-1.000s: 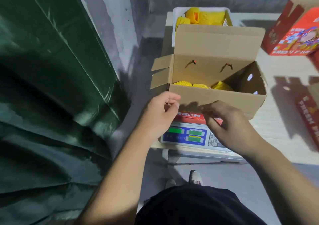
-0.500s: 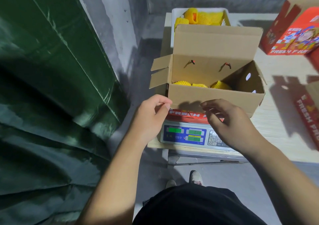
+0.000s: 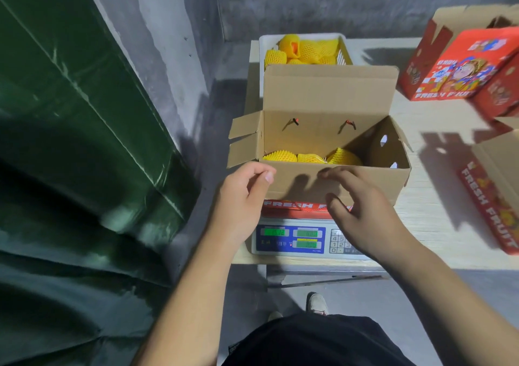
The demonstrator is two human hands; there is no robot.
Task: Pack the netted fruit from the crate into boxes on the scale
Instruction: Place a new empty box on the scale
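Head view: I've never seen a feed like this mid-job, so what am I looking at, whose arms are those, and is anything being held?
The camera sits on a person's head, looking down at their own bare hands. The left hand and right hand hover by the near wall of an open cardboard box, holding nothing. The box stands on a scale and holds netted fruit. Behind it, a white crate carries more fruit. Red printed boxes lie on the table to the right.
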